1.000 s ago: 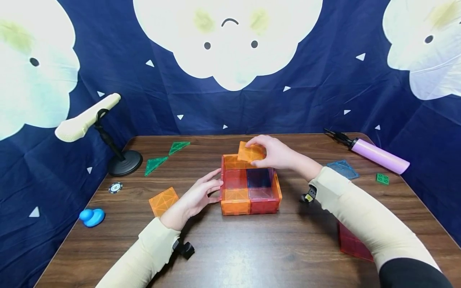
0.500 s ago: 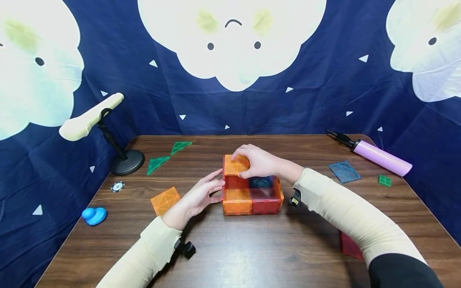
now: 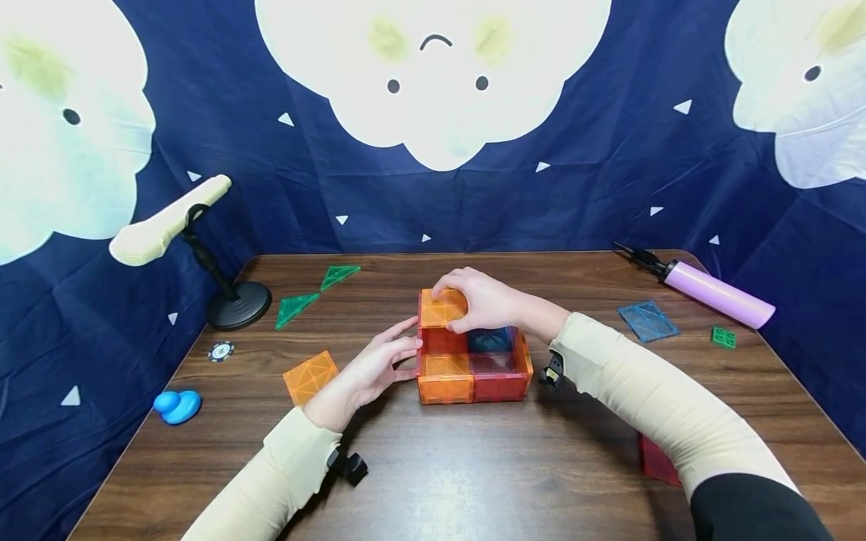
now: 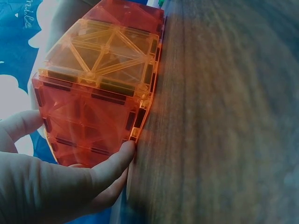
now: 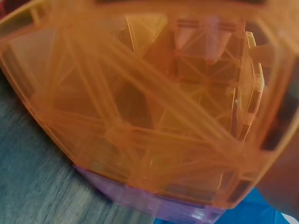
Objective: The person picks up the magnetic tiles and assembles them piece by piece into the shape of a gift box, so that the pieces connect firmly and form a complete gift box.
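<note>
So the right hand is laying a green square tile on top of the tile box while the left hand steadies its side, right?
Not quite: the tile under the right hand is orange, as the head view shows. The left hand does steady the box.

Blue duck (image 3: 176, 406), purple pump (image 3: 717, 294)

head above, wrists close, sharing tile box (image 3: 472, 359)
</note>
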A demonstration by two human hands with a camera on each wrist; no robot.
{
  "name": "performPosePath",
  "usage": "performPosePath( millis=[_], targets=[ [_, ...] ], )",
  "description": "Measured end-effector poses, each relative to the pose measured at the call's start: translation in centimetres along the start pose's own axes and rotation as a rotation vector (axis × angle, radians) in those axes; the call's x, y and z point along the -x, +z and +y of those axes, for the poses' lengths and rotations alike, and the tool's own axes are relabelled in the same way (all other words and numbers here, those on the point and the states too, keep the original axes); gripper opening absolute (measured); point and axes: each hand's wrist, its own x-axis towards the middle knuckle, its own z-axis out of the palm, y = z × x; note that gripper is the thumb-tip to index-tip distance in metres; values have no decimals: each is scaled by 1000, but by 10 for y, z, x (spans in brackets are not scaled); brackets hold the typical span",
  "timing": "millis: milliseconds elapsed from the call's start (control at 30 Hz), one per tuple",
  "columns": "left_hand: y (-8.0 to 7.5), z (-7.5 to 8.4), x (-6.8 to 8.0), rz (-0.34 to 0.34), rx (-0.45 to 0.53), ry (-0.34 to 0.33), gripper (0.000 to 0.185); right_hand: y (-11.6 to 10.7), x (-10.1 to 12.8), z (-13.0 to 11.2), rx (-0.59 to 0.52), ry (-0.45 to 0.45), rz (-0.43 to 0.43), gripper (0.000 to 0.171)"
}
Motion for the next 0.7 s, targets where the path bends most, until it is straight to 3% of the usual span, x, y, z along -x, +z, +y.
performPosePath(
  millis=[500, 600, 700],
  targets=[
    [-3, 10, -5, 17, -42, -25, 62, -5, -2, 6, -63, -33, -62, 56],
    [-3, 15, -12, 45, -48, -27, 58, -12, 4, 8, -90, -32, -35, 54],
    [-2, 17, -19, 66, -42, -16, 57, -21, 18, 12, -111, 20, 47, 48]
  ],
)
